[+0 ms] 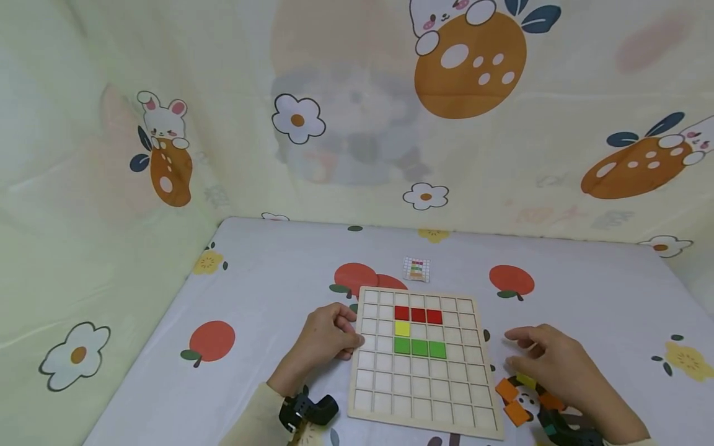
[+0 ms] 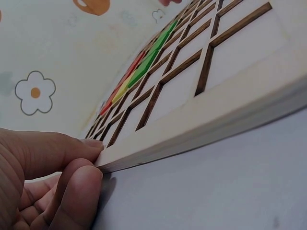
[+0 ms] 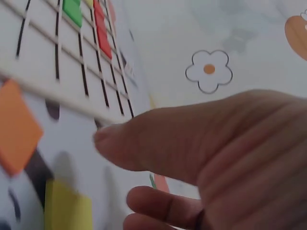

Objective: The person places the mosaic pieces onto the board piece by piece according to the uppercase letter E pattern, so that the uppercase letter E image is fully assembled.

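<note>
A wooden grid board [image 1: 440, 390] lies on the table with three red tiles [image 1: 418, 315] in one row, a yellow tile [image 1: 402, 328] under the leftmost, and three green tiles [image 1: 419, 347] below that. At the board's left edge, my left hand [image 1: 326, 334] pinches the rim, thumb and finger meeting it in the left wrist view. My right hand [image 1: 558, 359] hovers right of the board with loosely bent fingers and nothing between them. Beneath it are several loose orange tiles [image 1: 515, 414] and a yellow tile [image 3: 67, 206], partly hidden by the hand.
Behind the board lies a small card [image 1: 416, 269] printed with a coloured grid pattern. A white cloth [image 1: 268, 279] with fruit prints covers the table. Pale printed curtains [image 1: 346, 204] hang around its back and sides. A black camera band [image 1: 308, 410] sits on the left wrist.
</note>
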{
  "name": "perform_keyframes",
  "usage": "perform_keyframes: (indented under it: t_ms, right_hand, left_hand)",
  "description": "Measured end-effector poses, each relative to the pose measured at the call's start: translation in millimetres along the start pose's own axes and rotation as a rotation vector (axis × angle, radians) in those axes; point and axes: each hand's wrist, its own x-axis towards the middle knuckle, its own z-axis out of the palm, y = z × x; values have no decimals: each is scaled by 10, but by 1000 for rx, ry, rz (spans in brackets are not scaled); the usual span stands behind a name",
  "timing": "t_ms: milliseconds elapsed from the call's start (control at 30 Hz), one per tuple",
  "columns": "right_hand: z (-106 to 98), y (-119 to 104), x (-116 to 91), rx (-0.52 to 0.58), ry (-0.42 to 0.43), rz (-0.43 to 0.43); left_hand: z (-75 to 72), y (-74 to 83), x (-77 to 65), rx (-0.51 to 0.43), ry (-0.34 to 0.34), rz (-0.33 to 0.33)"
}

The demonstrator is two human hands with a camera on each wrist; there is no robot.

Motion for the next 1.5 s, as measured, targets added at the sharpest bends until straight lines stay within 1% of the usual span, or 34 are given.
perform_keyframes:
  t_ms: [133,267,433,633,800,933,1033,1167,1267,1400,1500]
  right_hand:
    - [-21,111,-22,-18,-73,49]
    - [-17,174,-64,-26,-138,96]
    - [12,198,-83,-18,-150,133]
    - [38,184,-77,33,-152,135]
    - [23,186,-75,74,-127,92]
    - [4,188,-56,85,-112,22]
    - [2,171,-32,90,-118,-13]
    - [14,134,-10,98,-129,-16]
    - [24,105,-1,77,-123,-38]
    - [30,79,12,17,-108,-92]
    - [36,57,28,-24,-97,-112]
  left_hand:
    - [-5,4,-7,0,4,-5]
    - [0,14,-6,-9,0,-6]
    - [1,22,-7,-21,1,-6]
    - [-1,20,-13,-23,4,-13]
    - [3,39,-21,-30,1,-18]
    - [2,42,-22,-30,-1,-16]
    - [-2,44,-20,-28,2,-17]
    - [-4,41,-13,-28,4,-20]
    - [-6,35,-9,-28,5,-17]
    - [-6,36,-13,-23,5,-15]
    - [-6,36,-13,-23,1,-14]
